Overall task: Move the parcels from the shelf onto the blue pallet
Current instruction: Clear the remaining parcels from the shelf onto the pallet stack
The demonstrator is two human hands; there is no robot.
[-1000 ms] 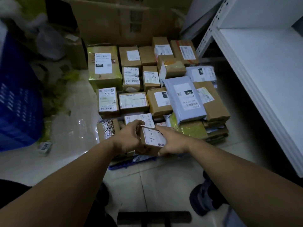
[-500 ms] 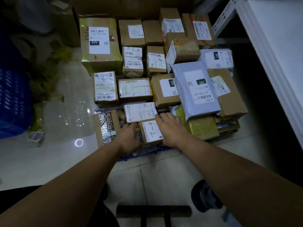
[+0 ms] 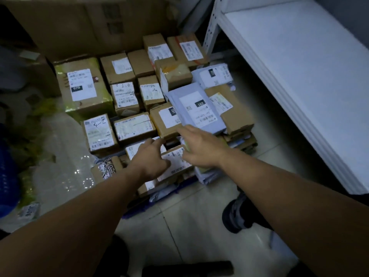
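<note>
The head view looks down on a pale glossy tiled floor in a dim storeroom. A low blue plastic pallet lies on it, only its near edge showing under a crowd of brown cardboard parcels. On the pallet's near edge sits a small brown cardboard parcel with a white printed label, level among the others.

The left hand lies over this parcel's left side, fingers straight and spread, gripping nothing. The right hand covers its right side, palm down, fingers loosely stretched out (whether it presses or only touches, I cannot tell).

Toward the pallet's right half a flat grey plastic mailer labelled 231 rests tilted on top of the brown boxes. At the pallet's far left stands a larger box wrapped in yellow-green tape, labelled 070.

Beyond the pallet's far side leans a big flattened brown carton. Right of the pallet runs a white metal shelf with a perforated upright. Left of the pallet a crumpled clear plastic sheet lies on the floor, and further left a dark blue crate. Near the pallet's front right corner is a dark shoe.
</note>
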